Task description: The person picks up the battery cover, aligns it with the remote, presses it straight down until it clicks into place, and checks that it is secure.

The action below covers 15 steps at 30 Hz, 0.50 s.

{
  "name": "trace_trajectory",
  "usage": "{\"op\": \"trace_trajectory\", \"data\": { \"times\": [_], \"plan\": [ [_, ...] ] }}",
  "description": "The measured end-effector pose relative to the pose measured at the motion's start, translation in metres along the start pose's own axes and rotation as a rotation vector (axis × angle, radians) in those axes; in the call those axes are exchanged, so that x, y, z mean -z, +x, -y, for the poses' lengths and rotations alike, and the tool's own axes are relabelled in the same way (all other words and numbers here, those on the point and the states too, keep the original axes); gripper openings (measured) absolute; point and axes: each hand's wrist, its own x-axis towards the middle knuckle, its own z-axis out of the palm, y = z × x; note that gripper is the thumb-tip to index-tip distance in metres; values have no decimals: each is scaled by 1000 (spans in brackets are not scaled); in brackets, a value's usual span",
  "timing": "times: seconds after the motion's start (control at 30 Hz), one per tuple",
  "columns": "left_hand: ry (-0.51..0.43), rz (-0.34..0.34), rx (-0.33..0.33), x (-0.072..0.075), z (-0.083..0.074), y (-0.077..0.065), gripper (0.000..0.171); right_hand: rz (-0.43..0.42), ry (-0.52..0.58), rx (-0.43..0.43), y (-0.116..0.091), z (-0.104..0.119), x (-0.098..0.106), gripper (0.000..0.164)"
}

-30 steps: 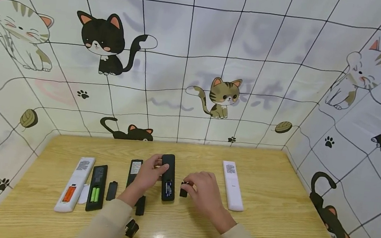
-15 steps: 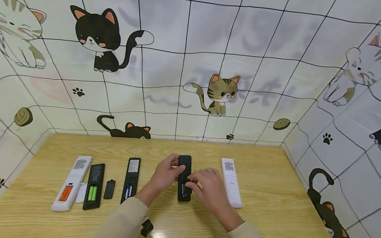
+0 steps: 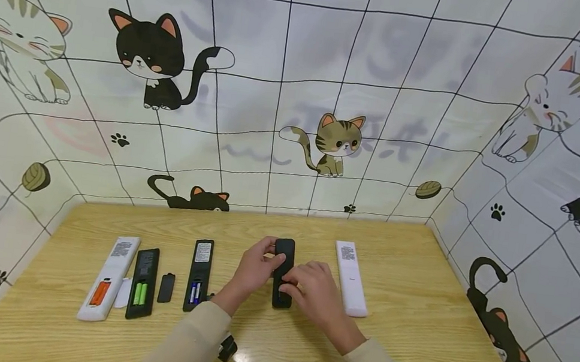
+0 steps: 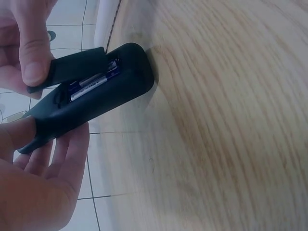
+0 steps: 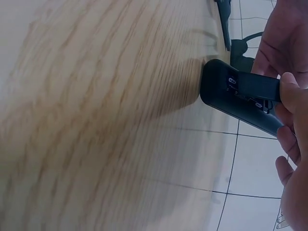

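My left hand (image 3: 253, 266) grips the upper part of a black remote control (image 3: 287, 248), its back turned up. In the left wrist view the thumb lies on top and the fingers wrap beneath. Two blue-and-silver batteries (image 4: 89, 90) show in the remote's bay. My right hand (image 3: 317, 290) pinches a black battery cover (image 4: 79, 66) between thumb and fingers. The cover is tilted over the bay and hides part of the batteries; its far end is right at the bay's end. In the right wrist view the cover (image 5: 257, 86) overlaps the remote's back.
On the wooden table (image 3: 399, 267), a white remote (image 3: 351, 279) lies right of my hands. To the left lie a black remote (image 3: 199, 272), a loose black cover (image 3: 166, 288), another black remote (image 3: 143, 284) with green batteries and a white one (image 3: 110, 276) with orange batteries.
The left hand has moved the remote rightward, toward the right hand. The right hand has brought the cover from beside the remote to over its battery bay.
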Motion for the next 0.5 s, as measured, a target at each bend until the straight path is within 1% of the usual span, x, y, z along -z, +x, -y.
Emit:
{"op": "trace_trajectory", "data": {
  "times": [0.13,0.33,0.5],
  "plan": [
    [22,-1,-24,-1,-1,-1,35,5,7,-14,-1,0,-3,14],
    [44,-10,-22,-1,-2,-3,36,11,4,-24,-2,0,-7,14],
    [63,-13,-31,-1,-1,-4,37,-2,-4,-26,-1,-1,-9,14]
  ]
}}
